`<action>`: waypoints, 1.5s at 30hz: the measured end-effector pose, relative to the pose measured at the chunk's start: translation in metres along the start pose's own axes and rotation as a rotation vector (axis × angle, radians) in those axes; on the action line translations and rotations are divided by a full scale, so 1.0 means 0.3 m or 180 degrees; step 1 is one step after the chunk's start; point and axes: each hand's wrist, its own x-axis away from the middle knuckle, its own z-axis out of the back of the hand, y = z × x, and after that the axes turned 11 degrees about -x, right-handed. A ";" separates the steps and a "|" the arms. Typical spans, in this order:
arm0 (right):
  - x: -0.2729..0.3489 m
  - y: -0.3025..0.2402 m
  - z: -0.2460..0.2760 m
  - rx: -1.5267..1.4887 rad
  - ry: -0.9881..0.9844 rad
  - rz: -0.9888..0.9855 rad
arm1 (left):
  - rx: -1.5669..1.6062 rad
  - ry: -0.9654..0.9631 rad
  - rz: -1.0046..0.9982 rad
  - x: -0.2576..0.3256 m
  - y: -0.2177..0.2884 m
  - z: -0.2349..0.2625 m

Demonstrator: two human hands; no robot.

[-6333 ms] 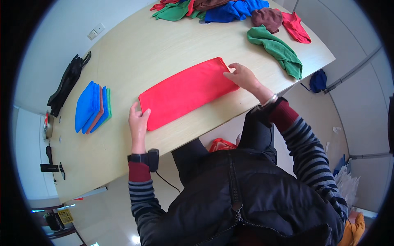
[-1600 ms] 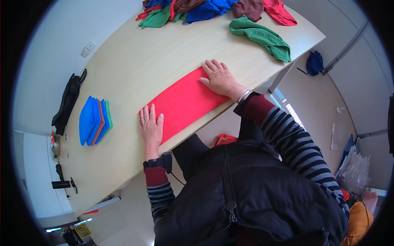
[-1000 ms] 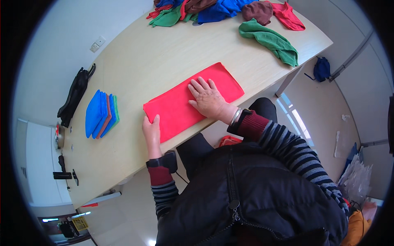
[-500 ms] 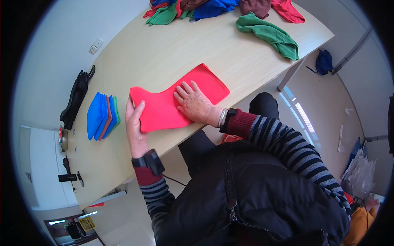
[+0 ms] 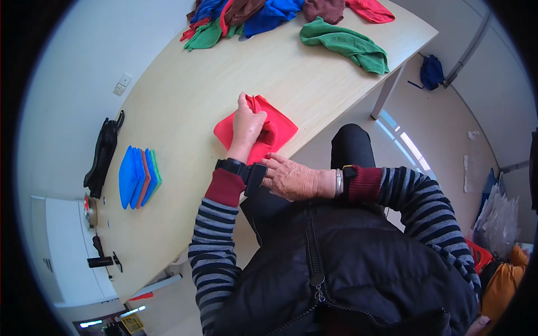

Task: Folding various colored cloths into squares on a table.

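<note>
A red cloth (image 5: pixel 284 124) lies near the table's front edge, its left part being doubled over toward the right. My left hand (image 5: pixel 246 127) is closed on the turned-over part, with bunched folds standing up beside its fingers. Close to the table edge, my right hand (image 5: pixel 296 178) has its fingers stretched out and apart, the tips at the cloth's near corner. I cannot tell whether they press on it. To the left, several folded cloths (image 5: pixel 140 178) in blue, brown and green stand in a neat row.
A heap of crumpled cloths (image 5: pixel 269 17) lies at the table's far end, with a loose green cloth (image 5: pixel 347 46) nearer. A black bag-like item (image 5: pixel 103 154) and a black stand (image 5: pixel 101 261) sit at the left edge. My knee (image 5: pixel 351 145) is beside the front edge.
My left hand has carried the cloth's left end over to the right, folding it. My right hand has slid off the cloth's middle toward the near edge. The view has shifted slightly.
</note>
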 end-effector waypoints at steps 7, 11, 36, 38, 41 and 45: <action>0.017 -0.003 -0.004 0.0148 -0.0117 0.0113 | -0.1227 0.0145 -0.0270 0.003 0.043 -0.024; 0.028 0.018 -0.021 0.0225 0.0037 0.0101 | 0.0560 -0.0765 0.0488 0.056 0.094 0.065; -0.160 0.093 0.094 -0.0496 0.0771 -0.1004 | -0.2382 -0.0175 -0.1461 0.337 -0.159 0.109; -0.162 0.161 0.051 0.0088 0.0990 -0.1147 | -0.2326 -0.0163 -0.1496 0.369 -0.158 0.120; -0.115 0.221 0.041 0.0487 0.0636 -0.1158 | -0.2210 -0.0135 -0.1486 0.426 -0.155 0.145; -0.119 0.282 0.069 0.0470 0.0257 -0.1007 | -0.2097 -0.0187 -0.1617 0.429 -0.181 0.207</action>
